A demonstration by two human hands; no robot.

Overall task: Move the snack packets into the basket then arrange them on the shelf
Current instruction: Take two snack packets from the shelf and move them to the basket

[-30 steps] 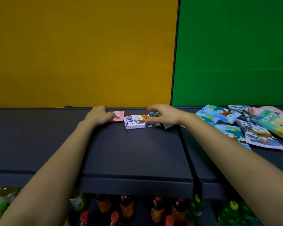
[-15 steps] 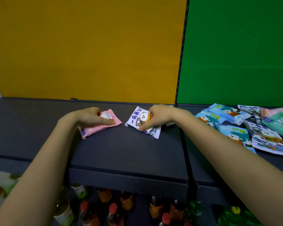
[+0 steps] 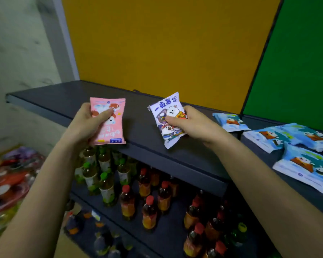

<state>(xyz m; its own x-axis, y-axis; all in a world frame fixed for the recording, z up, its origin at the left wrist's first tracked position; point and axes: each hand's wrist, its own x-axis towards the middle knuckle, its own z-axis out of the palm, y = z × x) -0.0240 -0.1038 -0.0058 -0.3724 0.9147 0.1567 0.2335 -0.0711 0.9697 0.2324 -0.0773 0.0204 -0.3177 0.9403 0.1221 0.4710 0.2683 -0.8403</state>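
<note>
The left hand (image 3: 86,125) grips a pink snack packet (image 3: 108,121), thumb pressed across its front and the fingers curled behind it, just left of the frame's centre. The right hand (image 3: 192,125) pinches a white and purple snack packet (image 3: 169,118) near its middle, thumb on the printed face, at centre frame. Both packets are raised off the dark shelf (image 3: 138,127), tilted toward the camera. More blue snack packets (image 3: 302,164) lie flat at the right edge of the frame.

The main risk is a slip. Each packet is a slick, puffy film pouch held by a light pinch, and the pink one hangs past the shelf's front lip, directly above the rows of drink bottles (image 3: 127,202) on the lower tier. A loosened thumb would likely drop it among the bottles and could topple one. A basket cannot be made out with confidence (the lower left of the frame is a blurred smear of colour), so the carry toward it looks like a swing to the left, where blind placement could miss.

Half a second ago both packets lay on the shelf top under the hands; now they are lifted clear and turned face-up. The view has also swung left and down, bringing the grey wall (image 3: 17,71) and far more of the bottle tier into sight.
</note>
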